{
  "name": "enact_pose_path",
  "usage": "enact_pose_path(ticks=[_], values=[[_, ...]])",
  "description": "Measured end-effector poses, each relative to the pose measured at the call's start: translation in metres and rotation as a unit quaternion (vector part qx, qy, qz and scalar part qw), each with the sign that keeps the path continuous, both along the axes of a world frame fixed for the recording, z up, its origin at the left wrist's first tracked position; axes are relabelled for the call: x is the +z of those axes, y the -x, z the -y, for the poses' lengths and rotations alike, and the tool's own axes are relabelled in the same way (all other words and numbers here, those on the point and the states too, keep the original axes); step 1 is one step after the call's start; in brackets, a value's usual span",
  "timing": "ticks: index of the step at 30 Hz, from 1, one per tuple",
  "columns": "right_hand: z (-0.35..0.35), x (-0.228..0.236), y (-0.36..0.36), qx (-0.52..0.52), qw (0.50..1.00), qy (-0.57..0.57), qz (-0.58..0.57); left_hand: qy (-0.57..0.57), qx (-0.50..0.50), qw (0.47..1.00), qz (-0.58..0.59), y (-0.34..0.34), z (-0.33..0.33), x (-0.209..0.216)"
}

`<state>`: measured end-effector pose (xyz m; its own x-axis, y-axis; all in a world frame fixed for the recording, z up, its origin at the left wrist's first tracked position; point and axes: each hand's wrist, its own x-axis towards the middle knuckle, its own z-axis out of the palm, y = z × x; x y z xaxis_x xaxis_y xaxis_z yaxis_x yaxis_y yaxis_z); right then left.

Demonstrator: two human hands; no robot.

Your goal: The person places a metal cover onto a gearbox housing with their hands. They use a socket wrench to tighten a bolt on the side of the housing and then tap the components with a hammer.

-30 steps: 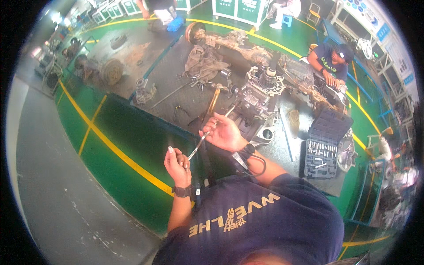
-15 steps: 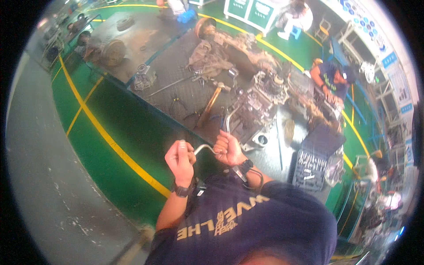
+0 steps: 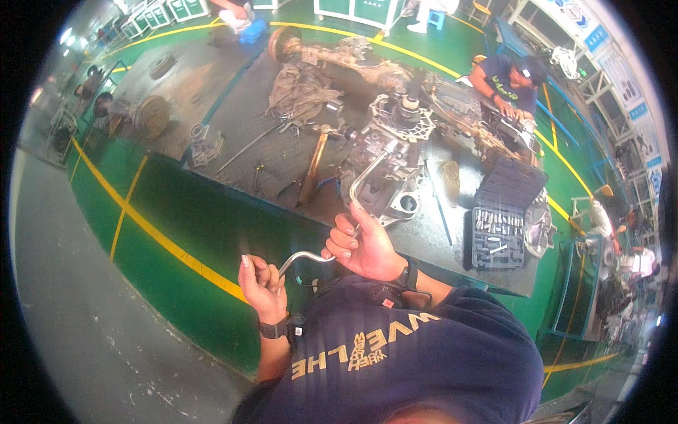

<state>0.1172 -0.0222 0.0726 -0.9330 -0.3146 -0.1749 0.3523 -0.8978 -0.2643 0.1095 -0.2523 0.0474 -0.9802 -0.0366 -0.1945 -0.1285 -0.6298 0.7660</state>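
Left-hand fingers (image 3: 264, 271) and right-hand fingers (image 3: 344, 240) hold a bent metal crank (image 3: 304, 255).

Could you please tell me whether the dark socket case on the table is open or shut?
It is open: the lid is swung back, and silvery sockets show in rows.

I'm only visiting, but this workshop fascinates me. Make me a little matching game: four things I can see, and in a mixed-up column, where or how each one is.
Things:
1. Hammer
2. Bent metal bar
3. Socket case
4. Cloth

Where or how:
A. Dark and standing open
B. Crumpled, grey-brown
C. Lying down, with a yellowish-brown handle
D. Held in the left hand and right hand

Right pairs: 1-C, 2-D, 3-A, 4-B
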Motion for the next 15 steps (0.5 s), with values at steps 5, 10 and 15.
enact_pose_path(ticks=[5,10,15], values=[[-0.011,0.0,-0.006,-0.03,0.999,0.012,0.003,0.01,-0.032,0.999,-0.01,0.006,-0.012,0.008],[-0.007,0.001,-0.01,-0.024,0.999,0.021,0.017,0.036,-0.022,0.999,0.012,0.003,-0.006,0.012],[-0.011,-0.005,-0.009,-0.022,0.998,0.037,0.036,0.033,-0.016,0.999,0.027,0.003,-0.012,0.012]])
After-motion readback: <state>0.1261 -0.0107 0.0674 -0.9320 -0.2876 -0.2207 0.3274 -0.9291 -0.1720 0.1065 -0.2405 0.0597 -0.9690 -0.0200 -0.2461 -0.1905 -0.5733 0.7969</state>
